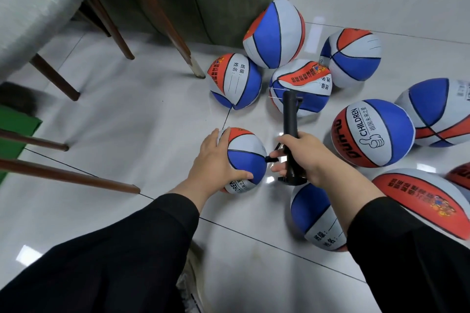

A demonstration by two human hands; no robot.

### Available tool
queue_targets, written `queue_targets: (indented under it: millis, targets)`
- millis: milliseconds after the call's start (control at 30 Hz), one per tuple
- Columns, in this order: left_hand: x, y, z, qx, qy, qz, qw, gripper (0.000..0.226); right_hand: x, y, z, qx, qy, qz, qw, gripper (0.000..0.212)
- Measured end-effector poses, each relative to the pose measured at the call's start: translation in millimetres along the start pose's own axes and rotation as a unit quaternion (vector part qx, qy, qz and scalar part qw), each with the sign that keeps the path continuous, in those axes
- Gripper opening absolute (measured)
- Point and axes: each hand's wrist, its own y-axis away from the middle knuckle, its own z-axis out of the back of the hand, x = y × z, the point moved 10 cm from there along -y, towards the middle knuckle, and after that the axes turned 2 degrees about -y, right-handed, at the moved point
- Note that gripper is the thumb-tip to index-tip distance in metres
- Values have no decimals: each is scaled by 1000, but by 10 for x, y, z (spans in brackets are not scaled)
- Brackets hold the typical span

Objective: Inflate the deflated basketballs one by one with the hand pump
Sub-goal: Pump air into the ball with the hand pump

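Round ball at right (372,133): white panel reads "CHILDREN" with a thumbs-up mark and a line of Chinese characters; orange panel carries a brand word, letters unclear. Ball under the left hand (244,159): partial "DREN" on its near white panel. Collapsed balls far (235,81) and near (318,216): Chinese field labels with blank lines (characters too small to transcribe reliably).

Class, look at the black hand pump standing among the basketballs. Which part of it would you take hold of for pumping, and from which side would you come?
Probably the narrow handle end at the top of the hand pump, approached from above. The pump stands nearly upright, and the right hand already wraps the lower barrel, while the left hand steadies the basketball, so the top is the free part.
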Motion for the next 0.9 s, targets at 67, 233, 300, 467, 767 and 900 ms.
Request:
queue_targets:
  millis: [67, 233, 300, 467, 767, 900]
  targets:
    - [-27, -38, 35, -22, -3, -3, 1000, 126, -3, 22, 15, -2, 3, 2, 1000, 26]
    - [-33, -91, 71, -49, 1, -4, 999, 110, -22, 52, 54, -14, 9, 1, 1000, 24]
    - [-30, -87, 78, -56, -2, -2, 998, 107, -35, 53, 53, -15, 11, -2, 1000, 26]
    - [60, -93, 133, -55, 71, 45, 995, 102, 46, 92, 28, -21, -2, 1, 1000, 26]
    - [-443, 94, 384, -89, 44, 55, 994, 59, 315, 476, -34, 3, 98, 49, 994, 19]
    - [-999, 289, 331, -19, 393, 104, 913, 53, 530, 777, -68, -1, 303, 121, 945, 18]
